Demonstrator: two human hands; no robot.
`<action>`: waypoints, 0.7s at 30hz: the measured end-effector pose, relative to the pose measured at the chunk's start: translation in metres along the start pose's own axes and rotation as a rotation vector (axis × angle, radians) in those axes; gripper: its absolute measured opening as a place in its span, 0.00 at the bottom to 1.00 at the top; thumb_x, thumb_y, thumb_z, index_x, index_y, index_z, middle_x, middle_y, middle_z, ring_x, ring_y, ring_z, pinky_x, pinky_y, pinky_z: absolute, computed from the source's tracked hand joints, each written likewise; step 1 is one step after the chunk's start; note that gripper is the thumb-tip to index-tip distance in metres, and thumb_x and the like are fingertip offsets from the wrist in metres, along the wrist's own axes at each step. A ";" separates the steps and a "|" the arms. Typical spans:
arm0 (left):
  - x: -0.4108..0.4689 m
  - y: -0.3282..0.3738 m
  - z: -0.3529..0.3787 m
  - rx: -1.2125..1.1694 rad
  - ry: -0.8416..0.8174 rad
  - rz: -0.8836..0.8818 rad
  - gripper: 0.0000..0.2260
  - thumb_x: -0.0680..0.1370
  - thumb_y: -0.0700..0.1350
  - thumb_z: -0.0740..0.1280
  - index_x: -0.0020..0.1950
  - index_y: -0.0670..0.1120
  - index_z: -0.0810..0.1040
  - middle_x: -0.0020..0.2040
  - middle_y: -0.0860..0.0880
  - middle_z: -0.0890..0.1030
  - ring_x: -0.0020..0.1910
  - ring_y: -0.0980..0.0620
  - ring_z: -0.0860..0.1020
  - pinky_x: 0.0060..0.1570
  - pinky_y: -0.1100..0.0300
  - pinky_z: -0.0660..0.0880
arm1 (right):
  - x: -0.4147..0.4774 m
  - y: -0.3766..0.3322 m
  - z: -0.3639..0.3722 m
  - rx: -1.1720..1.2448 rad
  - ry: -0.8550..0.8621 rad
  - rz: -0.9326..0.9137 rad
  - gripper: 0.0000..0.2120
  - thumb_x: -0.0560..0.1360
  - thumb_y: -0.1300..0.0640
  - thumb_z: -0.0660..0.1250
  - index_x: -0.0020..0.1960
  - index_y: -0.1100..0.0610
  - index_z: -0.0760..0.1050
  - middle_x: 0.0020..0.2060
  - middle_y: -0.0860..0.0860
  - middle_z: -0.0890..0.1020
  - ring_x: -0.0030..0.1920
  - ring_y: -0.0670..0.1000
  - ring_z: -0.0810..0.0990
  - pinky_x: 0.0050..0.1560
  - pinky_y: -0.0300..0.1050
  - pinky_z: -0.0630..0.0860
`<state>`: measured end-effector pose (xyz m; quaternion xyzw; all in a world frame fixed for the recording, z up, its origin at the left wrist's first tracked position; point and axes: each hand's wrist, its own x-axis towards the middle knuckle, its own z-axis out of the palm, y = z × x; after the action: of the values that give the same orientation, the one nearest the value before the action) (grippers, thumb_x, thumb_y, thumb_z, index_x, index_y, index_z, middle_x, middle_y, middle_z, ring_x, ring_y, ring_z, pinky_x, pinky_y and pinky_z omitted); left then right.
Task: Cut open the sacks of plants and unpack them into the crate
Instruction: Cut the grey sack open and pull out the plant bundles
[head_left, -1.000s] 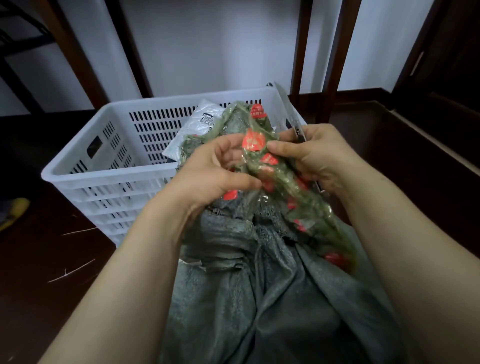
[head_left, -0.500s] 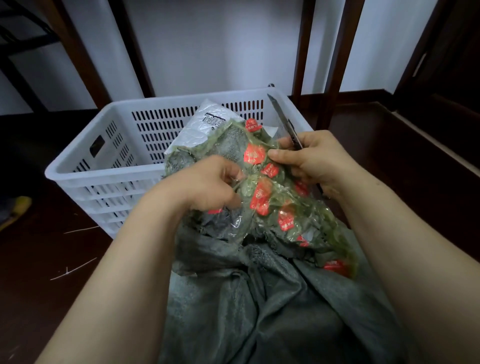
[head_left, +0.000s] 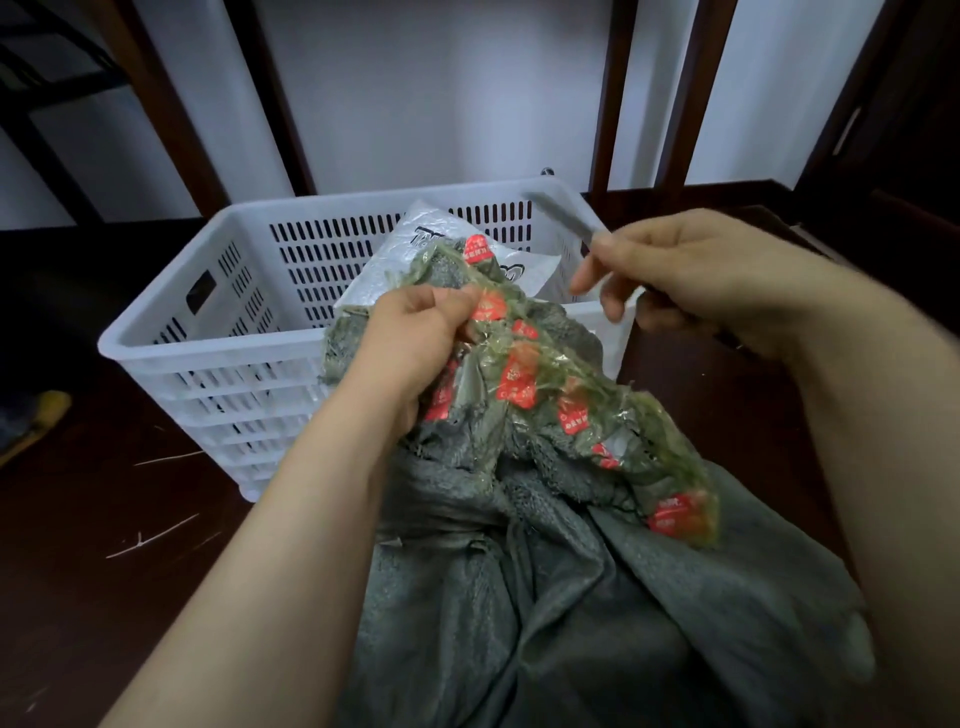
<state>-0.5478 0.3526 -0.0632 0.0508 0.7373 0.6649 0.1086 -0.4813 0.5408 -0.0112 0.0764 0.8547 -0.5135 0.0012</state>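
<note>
A grey-green woven sack (head_left: 571, 597) lies crumpled in front of me on the dark floor. My left hand (head_left: 415, 343) grips a wad of clear plastic tape with red labels (head_left: 524, 379) at the sack's mouth. My right hand (head_left: 685, 270) is off the tape, to the right, holding a knife (head_left: 561, 213) whose blurred blade points up and left over the crate. The white slotted crate (head_left: 208, 332) stands just behind the sack, with a white printed plastic bag (head_left: 441, 239) inside it.
Dark wooden posts (head_left: 608, 93) rise behind the crate against a pale wall. Thin pale scraps (head_left: 150, 535) lie on the floor at the left. A yellow object (head_left: 41, 415) sits at the far left edge.
My right hand has let go of the tape wad and drawn away to the right with the knife. My left hand keeps its grip and has pulled the wad toward the crate.
</note>
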 end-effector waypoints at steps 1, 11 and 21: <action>0.002 -0.002 0.001 0.022 0.022 0.047 0.10 0.78 0.47 0.67 0.39 0.44 0.75 0.28 0.51 0.75 0.22 0.56 0.70 0.25 0.67 0.69 | -0.005 -0.005 -0.003 -0.115 -0.073 -0.006 0.16 0.79 0.47 0.60 0.47 0.55 0.81 0.29 0.51 0.76 0.22 0.45 0.64 0.23 0.36 0.58; 0.012 -0.008 -0.003 0.273 0.107 0.371 0.17 0.76 0.48 0.69 0.41 0.32 0.75 0.23 0.56 0.69 0.21 0.62 0.65 0.27 0.67 0.65 | -0.019 -0.028 0.004 -0.654 -0.117 -0.089 0.09 0.74 0.45 0.67 0.39 0.47 0.80 0.25 0.46 0.81 0.23 0.38 0.72 0.32 0.39 0.66; 0.011 -0.004 0.001 0.351 0.122 0.402 0.15 0.75 0.50 0.70 0.31 0.45 0.75 0.25 0.54 0.73 0.25 0.58 0.71 0.41 0.59 0.76 | -0.023 -0.044 0.034 -0.980 0.036 -0.091 0.13 0.74 0.42 0.66 0.46 0.51 0.82 0.36 0.45 0.79 0.40 0.50 0.78 0.43 0.47 0.76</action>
<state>-0.5576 0.3551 -0.0687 0.1738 0.8215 0.5370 -0.0805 -0.4669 0.4879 0.0129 0.0382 0.9981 -0.0489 -0.0003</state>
